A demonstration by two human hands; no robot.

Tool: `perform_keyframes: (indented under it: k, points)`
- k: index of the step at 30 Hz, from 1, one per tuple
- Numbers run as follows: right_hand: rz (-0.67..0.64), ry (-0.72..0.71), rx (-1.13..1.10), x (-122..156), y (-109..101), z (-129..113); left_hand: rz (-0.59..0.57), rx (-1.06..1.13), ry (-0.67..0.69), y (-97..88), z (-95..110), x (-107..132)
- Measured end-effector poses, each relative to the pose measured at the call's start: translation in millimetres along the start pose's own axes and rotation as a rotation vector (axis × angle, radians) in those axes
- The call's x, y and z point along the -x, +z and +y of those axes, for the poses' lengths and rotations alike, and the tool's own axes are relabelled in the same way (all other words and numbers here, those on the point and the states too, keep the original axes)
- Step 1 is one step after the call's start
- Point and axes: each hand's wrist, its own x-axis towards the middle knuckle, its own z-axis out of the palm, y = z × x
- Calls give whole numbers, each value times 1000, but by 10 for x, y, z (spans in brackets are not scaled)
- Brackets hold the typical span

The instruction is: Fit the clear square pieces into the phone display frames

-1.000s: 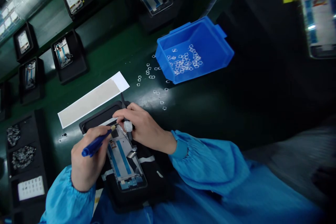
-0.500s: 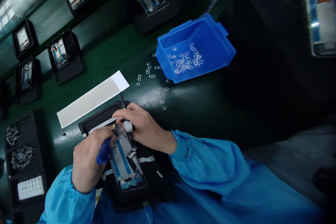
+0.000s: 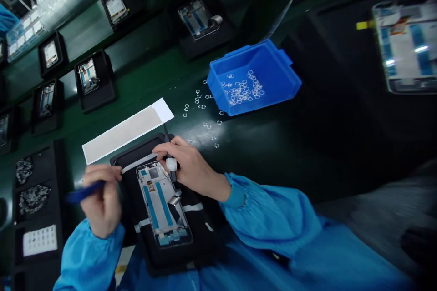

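Note:
An open phone frame [image 3: 160,211] with blue strips lies face up in a black foam tray [image 3: 201,241] in front of me. My right hand [image 3: 187,166] rests at its upper right edge, closed on a dark, slim pointed tool [image 3: 167,132] that looks like tweezers, with white tape around it. The tool's narrow tip points away from me. My left hand [image 3: 104,198] is off the tray's left side, slightly blurred, with its fingers closed around a blue handled tool [image 3: 83,192]. That tool's working end cannot be made out.
Beyond the tray lies a white-edged strip sheet [image 3: 124,135]. A blue bin [image 3: 273,82] holds small white square frames, with several loose beside it. At left stands a black compartment tray [image 3: 36,213] with small parts. More phone frames in black trays [image 3: 92,79] stand farther back.
My left hand has moved left and away from the phone frame, with the blue tool still in it. My right hand stays by the frame. The whole view has shifted slightly.

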Motion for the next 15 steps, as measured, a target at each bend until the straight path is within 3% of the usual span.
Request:
perform_keyframes:
  k: [2, 4, 7, 11, 13, 15]
  points:
    - [8, -14, 2, -2, 5, 5, -289, -293, 142, -6, 8, 42]
    - [16, -20, 11, -2, 11, 6, -460, -551, 251, 28, 2, 90]
    - [23, -12, 28, -3, 18, -9, -504, -758, 357, 97, -9, 143]
    - [15, 48, -21, -29, -36, -52, -566, -875, 481, 112, 12, 179]
    - [15, 105, -89, -61, -121, -55, -610, -887, 481, 79, 15, 189]
    - [78, 178, -141, -113, -248, -23, -664, -826, 396, 32, -13, 171]
